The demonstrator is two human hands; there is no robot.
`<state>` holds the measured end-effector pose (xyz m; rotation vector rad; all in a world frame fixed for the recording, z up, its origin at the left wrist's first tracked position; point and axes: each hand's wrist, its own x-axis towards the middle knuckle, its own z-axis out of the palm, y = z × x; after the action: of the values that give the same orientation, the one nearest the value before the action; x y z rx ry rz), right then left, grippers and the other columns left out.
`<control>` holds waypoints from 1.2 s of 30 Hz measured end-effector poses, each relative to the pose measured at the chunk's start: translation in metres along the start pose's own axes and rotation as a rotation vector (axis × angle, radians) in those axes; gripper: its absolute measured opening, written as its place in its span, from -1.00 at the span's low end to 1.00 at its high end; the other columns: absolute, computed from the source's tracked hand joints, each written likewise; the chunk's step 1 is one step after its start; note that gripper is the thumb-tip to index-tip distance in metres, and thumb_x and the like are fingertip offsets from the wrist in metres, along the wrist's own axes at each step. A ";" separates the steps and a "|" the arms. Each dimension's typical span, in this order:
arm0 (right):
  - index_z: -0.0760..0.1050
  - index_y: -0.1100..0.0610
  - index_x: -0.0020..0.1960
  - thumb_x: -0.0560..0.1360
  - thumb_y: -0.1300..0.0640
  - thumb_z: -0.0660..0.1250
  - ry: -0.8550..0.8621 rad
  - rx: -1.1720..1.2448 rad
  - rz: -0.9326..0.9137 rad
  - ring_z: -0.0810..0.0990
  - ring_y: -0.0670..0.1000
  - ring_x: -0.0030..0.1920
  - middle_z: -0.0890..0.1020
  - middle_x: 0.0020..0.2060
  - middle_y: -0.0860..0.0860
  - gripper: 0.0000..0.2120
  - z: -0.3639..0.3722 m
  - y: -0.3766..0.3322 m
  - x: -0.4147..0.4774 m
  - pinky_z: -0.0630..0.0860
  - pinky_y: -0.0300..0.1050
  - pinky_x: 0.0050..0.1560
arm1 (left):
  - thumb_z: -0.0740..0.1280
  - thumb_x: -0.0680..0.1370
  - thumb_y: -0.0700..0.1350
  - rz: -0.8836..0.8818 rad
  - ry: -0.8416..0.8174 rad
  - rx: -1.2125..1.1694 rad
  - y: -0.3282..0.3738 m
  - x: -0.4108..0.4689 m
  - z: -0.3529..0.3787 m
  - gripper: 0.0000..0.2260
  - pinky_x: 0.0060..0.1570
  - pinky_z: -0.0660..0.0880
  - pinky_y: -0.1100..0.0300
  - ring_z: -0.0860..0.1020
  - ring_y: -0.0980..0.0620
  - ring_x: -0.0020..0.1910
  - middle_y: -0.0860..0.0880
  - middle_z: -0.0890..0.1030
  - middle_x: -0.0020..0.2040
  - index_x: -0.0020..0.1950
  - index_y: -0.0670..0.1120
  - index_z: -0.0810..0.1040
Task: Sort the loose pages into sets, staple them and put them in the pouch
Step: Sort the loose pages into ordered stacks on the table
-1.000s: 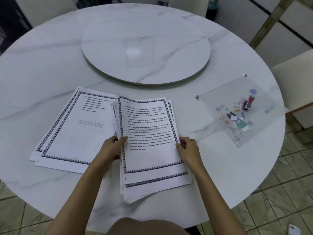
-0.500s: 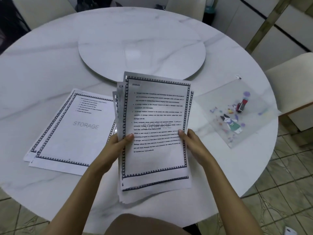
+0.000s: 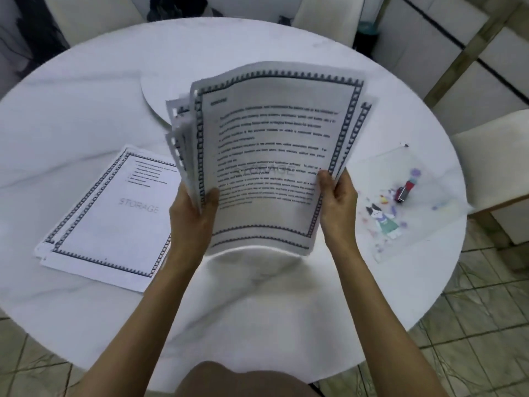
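The sheaf of pages (image 3: 272, 156) is held above the middle of the table (image 3: 257, 310), with the left hand (image 3: 191, 213) at its left edge and the right hand (image 3: 337, 196) at its right edge. Behind it, the turntable (image 3: 154, 90) lies at the table's centre. A stack of pages (image 3: 114, 219) lies flat toward the left edge. The pouch (image 3: 415, 167) lies by the right edge, the stapler (image 3: 405, 190) on or inside it.

Round marble table (image 3: 86, 96), tiled floor (image 3: 472, 325), perhaps 3 chairs (image 3: 492, 156).
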<state>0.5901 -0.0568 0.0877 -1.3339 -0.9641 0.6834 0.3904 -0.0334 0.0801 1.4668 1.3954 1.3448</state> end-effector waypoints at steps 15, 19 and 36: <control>0.47 0.05 0.05 0.58 0.07 0.20 -0.064 -0.021 0.123 0.60 -0.12 0.03 0.62 -0.04 -0.06 -0.89 -0.009 0.024 -0.016 0.54 -0.20 0.06 | 0.20 0.59 -0.20 -0.028 -0.027 0.010 -0.019 -0.008 0.019 -0.74 -0.10 0.40 0.55 0.49 0.31 -0.02 -0.01 0.50 0.09 0.27 -0.24 0.38; 0.45 -0.02 -0.04 0.58 0.08 0.20 0.004 0.035 0.064 0.59 -0.04 0.01 0.62 -0.08 0.01 -0.93 -0.010 0.011 -0.016 0.51 -0.15 0.10 | 0.20 0.59 -0.22 0.018 -0.001 -0.067 -0.010 -0.008 0.020 -0.76 -0.03 0.44 0.47 0.48 0.40 -0.02 0.05 0.50 0.04 0.24 -0.28 0.37; 0.44 0.02 -0.02 0.59 0.18 0.19 -0.001 0.103 -0.015 0.57 -0.28 -0.09 0.61 -0.14 -0.18 -0.91 -0.011 0.001 -0.012 0.46 -0.39 -0.09 | 0.24 0.58 -0.18 0.044 -0.020 -0.106 -0.002 -0.003 0.008 -0.84 -0.11 0.47 0.43 0.51 0.35 -0.11 0.17 0.51 -0.05 -0.04 0.09 0.37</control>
<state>0.5940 -0.0723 0.0853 -1.2353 -0.9262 0.7128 0.3979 -0.0343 0.0757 1.4443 1.2666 1.4057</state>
